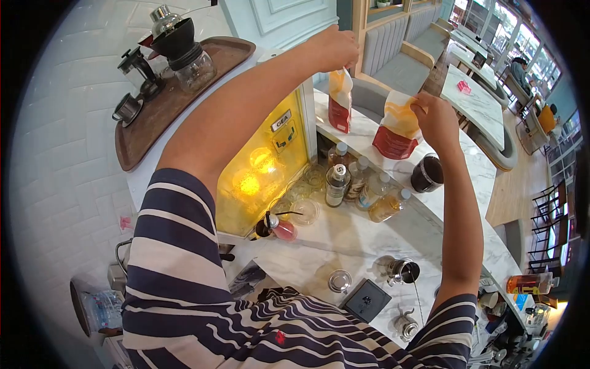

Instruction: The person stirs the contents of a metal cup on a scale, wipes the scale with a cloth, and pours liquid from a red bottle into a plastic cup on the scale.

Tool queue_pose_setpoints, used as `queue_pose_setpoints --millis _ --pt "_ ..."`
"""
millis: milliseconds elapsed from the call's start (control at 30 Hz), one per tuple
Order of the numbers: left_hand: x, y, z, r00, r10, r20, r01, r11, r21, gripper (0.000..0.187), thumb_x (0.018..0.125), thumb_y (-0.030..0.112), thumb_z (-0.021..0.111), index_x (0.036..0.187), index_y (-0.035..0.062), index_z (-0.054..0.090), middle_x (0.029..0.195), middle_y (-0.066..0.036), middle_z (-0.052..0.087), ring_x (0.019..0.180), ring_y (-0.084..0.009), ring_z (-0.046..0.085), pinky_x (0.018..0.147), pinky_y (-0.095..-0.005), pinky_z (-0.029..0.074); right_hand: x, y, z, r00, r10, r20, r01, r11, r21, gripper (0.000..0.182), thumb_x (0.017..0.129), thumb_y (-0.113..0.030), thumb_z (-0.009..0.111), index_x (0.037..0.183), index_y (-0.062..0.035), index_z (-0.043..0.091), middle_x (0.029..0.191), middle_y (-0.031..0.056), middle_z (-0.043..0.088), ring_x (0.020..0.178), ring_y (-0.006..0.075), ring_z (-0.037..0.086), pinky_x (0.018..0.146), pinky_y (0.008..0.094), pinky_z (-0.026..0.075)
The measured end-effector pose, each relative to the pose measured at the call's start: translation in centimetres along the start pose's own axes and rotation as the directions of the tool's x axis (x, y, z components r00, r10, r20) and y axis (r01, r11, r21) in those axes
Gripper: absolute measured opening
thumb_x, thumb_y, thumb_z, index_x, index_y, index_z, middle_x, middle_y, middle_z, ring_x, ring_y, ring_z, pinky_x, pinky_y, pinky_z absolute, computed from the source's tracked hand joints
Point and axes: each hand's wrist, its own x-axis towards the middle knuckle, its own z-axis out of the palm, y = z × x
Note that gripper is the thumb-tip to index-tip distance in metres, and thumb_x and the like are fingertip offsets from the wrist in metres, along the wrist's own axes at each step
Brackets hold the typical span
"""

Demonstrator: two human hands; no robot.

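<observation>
My left hand is closed around the top of a narrow-looking red, white and yellow pouch, seen nearly edge-on above the raised marble counter. To its right, my right hand pinches the upper corner of a second pouch, its red bottom and yellow wavy band facing me. That pouch's base is right at the counter top. A dark round canister stands just below my right hand, close to my forearm. Under the pouches, on the lower worktop, several bottles form a row.
A lit yellow fridge stands left of the bottles, under a brown tray with a coffee grinder. Nearer me are a black scale, a steel pitcher and a small kettle. Tables and seats lie beyond, with people far off.
</observation>
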Motion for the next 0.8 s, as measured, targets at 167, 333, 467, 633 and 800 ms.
queue_pose_setpoints --millis 167,333,467,633,800 --pt "-0.3 -3.0 0.5 0.999 -0.054 -0.005 0.054 0.997 0.05 0.007 0.081 0.012 0.075 0.083 0.0177 0.079 0.091 -0.001 0.075 0.101 -0.0224 0.069 0.084 -0.0458 0.05 2.4 -2.2 -0.1 0.999 0.035 0.012 -0.035 0.999 0.007 0.02 0.093 -0.02 0.066 0.105 -0.0092 0.079 0.097 0.0203 0.075 0.091 0.0413 0.072 0.082 0.0503 0.056" --pt "-0.3 -3.8 1.9 0.987 -0.155 0.036 0.154 0.988 0.012 0.009 0.078 0.009 0.076 0.084 0.0158 0.079 0.091 -0.005 0.077 0.092 -0.0265 0.075 0.079 -0.0463 0.054 5.3 -4.7 1.5 0.997 0.01 0.073 -0.002 0.994 -0.108 0.017 0.092 -0.017 0.065 0.099 -0.0079 0.077 0.093 0.02 0.075 0.093 0.0405 0.072 0.082 0.0497 0.057" --pt "0.0 -3.7 2.2 0.968 -0.228 0.105 0.235 0.97 -0.061 0.017 0.076 0.01 0.083 0.091 0.0159 0.078 0.092 -0.006 0.076 0.094 -0.0255 0.074 0.082 -0.0435 0.055 6.9 -5.9 3.6 0.995 -0.031 0.094 0.036 0.998 -0.053 0.015 0.091 -0.015 0.066 0.099 -0.0077 0.077 0.095 0.0195 0.075 0.095 0.0401 0.072 0.083 0.0494 0.058" --pt "-0.9 -3.6 0.8 0.936 -0.275 0.22 0.318 0.928 -0.193 0.024 0.076 0.007 0.082 0.099 0.0141 0.078 0.093 -0.006 0.077 0.094 -0.026 0.074 0.079 -0.0419 0.057 7.5 -8.1 5.0 0.988 -0.047 0.15 0.059 0.995 -0.077 0.022 0.089 -0.017 0.069 0.106 -0.0064 0.078 0.099 0.0205 0.075 0.095 0.0412 0.072 0.085 0.0498 0.057" --pt "-0.8 -4.4 0.9 0.93 -0.24 0.278 0.314 0.913 -0.263 0.029 0.077 0.006 0.083 0.104 0.013 0.075 0.097 -0.008 0.076 0.098 -0.0273 0.073 0.079 -0.0426 0.058 7.7 -8.2 5.8 0.983 -0.05 0.18 0.059 0.997 -0.045 0.027 0.089 -0.019 0.072 0.113 -0.0075 0.077 0.102 0.0204 0.076 0.098 0.0407 0.071 0.086 0.0493 0.057"
